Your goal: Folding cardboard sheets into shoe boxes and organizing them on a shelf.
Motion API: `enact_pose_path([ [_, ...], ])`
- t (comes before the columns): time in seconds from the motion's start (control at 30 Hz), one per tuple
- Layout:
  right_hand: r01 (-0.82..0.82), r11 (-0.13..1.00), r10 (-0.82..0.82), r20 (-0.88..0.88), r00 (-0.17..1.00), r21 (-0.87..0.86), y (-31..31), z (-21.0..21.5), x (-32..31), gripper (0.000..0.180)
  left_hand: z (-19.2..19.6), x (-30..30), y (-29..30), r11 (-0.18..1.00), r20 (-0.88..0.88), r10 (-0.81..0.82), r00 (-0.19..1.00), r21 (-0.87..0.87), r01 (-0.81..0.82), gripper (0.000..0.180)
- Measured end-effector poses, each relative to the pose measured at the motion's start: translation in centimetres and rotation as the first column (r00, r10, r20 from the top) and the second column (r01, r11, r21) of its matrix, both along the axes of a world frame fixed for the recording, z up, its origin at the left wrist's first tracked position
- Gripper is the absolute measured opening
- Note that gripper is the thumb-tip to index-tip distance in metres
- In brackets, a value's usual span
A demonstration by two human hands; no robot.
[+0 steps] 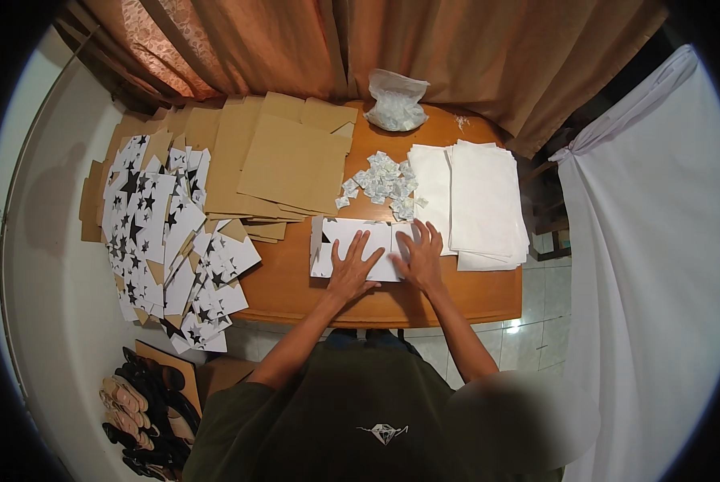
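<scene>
I have the white card (pixel 382 227) at the middle of the table's near side, lying lengthwise in front of the person, with black star marks toward its left end and a line running across it between the 2 hands. The left hand (pixel 349 271) is palm down over the card, fingers spread wide and laid on it rather than wrapped around it. The right hand (pixel 421 261) is over the card's right end, its fingers apart and slightly bent; I cannot tell whether all 5 touch the card.

Just beyond the right hand I see a loose heap of small packets (pixel 384 178), and farther back 1 clear plastic bag (pixel 397 104). To the right, 2 overlapping stacks of white sheets (pixel 488 193) lie on the wooden table (pixel 279 281). To the left I get layered brown cardboard (pixel 287 165), then a jumbled pile of star-printed pieces (pixel 147 217). Low at left, shoes (pixel 127 410) are bunched together.
</scene>
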State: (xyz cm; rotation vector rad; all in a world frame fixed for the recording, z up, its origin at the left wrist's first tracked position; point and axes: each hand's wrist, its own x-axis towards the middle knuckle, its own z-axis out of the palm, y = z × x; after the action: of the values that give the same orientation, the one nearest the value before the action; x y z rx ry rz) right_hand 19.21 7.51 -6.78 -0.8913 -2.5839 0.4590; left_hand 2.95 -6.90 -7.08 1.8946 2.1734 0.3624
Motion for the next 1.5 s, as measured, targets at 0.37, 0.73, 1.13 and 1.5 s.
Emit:
enact_pose_path([
  [0.37, -0.023, 0.995, 0.042, 0.202, 0.978, -0.095, -1.9, -0.5, 0.9, 0.096, 1.7, -3.8, -6.2, 0.746, 0.464, 0.285, 0.839, 0.443, -0.498, 0.03],
  [0.73, -0.059, 0.997, 0.066, 0.215, 0.974, -0.039, -4.5, 2.2, -0.8, 0.072, 3.0, -9.6, -2.0, 0.97, 0.179, 0.159, 0.971, 0.155, -0.188, 0.047],
  [1.13, -0.211, 0.976, 0.203, 0.123, 0.971, 0.05, -8.4, -1.0, -6.0, 0.062, 2.2, -9.7, -0.2, 0.994, 0.057, 0.055, 0.997, 0.09, -0.06, 0.039],
  [1.5, -0.263, 0.964, 0.265, 0.085, 0.96, -0.03, -7.4, -0.4, -5.7, 0.062, 2.2, -9.8, 0.5, 0.987, 0.049, 0.078, 0.996, 0.135, -0.084, 0.038],
])
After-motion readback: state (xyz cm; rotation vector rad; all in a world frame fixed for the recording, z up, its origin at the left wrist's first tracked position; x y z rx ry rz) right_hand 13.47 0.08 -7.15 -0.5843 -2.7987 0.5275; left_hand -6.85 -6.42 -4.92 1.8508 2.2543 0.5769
